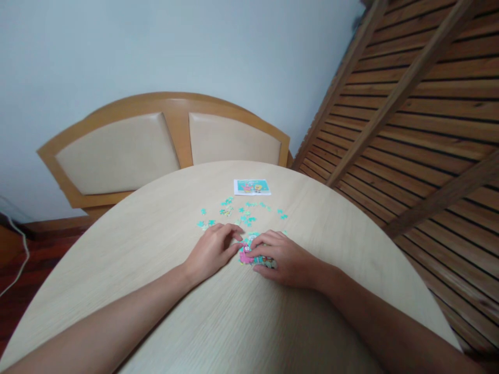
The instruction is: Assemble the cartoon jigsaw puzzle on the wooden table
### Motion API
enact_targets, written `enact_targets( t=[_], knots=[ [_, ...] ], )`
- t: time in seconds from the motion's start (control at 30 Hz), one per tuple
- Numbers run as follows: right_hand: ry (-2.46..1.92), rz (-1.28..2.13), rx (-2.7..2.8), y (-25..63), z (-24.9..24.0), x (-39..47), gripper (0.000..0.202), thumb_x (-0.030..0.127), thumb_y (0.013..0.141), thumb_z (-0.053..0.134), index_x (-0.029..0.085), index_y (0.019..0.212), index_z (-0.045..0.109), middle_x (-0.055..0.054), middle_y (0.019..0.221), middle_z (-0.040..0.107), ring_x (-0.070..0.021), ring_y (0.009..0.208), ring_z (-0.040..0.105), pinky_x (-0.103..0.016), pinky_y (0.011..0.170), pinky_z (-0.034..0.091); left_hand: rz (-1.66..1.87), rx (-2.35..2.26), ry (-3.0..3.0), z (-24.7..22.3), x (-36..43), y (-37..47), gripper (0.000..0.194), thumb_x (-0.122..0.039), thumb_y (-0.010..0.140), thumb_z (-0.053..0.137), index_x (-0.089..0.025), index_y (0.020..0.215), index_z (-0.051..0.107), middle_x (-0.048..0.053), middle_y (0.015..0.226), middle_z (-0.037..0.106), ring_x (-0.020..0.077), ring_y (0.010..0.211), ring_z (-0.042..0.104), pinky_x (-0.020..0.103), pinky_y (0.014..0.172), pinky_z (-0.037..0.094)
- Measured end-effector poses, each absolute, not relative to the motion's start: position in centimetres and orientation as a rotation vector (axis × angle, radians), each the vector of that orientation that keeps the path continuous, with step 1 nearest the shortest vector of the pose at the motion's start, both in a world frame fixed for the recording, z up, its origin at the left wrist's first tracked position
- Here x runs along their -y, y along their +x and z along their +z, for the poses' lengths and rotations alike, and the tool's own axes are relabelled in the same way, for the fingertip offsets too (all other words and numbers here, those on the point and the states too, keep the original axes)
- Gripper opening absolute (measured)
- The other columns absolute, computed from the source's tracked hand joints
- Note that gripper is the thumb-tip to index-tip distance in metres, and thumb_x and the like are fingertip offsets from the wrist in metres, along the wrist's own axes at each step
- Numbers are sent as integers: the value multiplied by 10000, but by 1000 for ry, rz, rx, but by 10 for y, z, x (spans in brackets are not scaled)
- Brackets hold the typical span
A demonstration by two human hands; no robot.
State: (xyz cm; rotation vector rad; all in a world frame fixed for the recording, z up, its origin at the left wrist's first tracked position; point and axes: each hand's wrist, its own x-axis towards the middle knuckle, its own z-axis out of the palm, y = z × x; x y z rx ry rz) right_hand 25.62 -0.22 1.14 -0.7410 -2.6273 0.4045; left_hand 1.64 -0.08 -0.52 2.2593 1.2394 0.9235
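Observation:
A partly joined jigsaw puzzle lies flat on the table, with a pink cartoon figure on its left part and teal around it. My left hand rests at its left side, fingers loosely curved and apart, the thumb tip at the pink part's edge. Over the right part spreads my right hand, its index fingertip on the pink area and its thumb lower down, apart from it. The palm and fingers hide much of the puzzle's right side. Loose teal puzzle pieces lie scattered just beyond both hands.
Beyond the pieces lies a printed picture card with cartoon figures on teal. The round wooden table has a padded chair at its far edge. A slatted wooden panel stands on the right, and a white cable hangs at left.

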Motion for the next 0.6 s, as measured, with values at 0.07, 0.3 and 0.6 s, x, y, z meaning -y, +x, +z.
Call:
enact_targets(
  t=[0.07, 0.3, 0.6],
  knots=[
    [-747, 402, 2626, 256, 12, 3, 252, 260, 896, 660, 252, 1143, 711, -74, 1139, 686, -234, 1072, 605, -416, 968, 448, 917, -1219, 2247, -6, 0, 17, 234, -255, 894, 668, -227, 1123, 631, 45, 969, 727, 242, 955, 647, 397, 916, 461],
    [-766, 411, 2640, 256, 15, 3, 246, 252, 891, 666, 247, 1131, 714, -73, 1137, 685, -237, 1057, 609, -422, 962, 446, 854, -1192, 2263, -5, 1, 11, 253, -225, 906, 632, -226, 1159, 629, 43, 961, 714, 235, 948, 641, 380, 909, 465],
    [-769, 402, 2617, 256, 13, 3, 276, 243, 883, 670, 263, 1155, 714, -67, 1135, 687, -236, 1050, 609, -416, 946, 447, 646, -1143, 2489, 11, 12, 4, 137, -244, 927, 635, -242, 1052, 693, 54, 1009, 724, 250, 976, 627, 383, 890, 462]
  ],
)
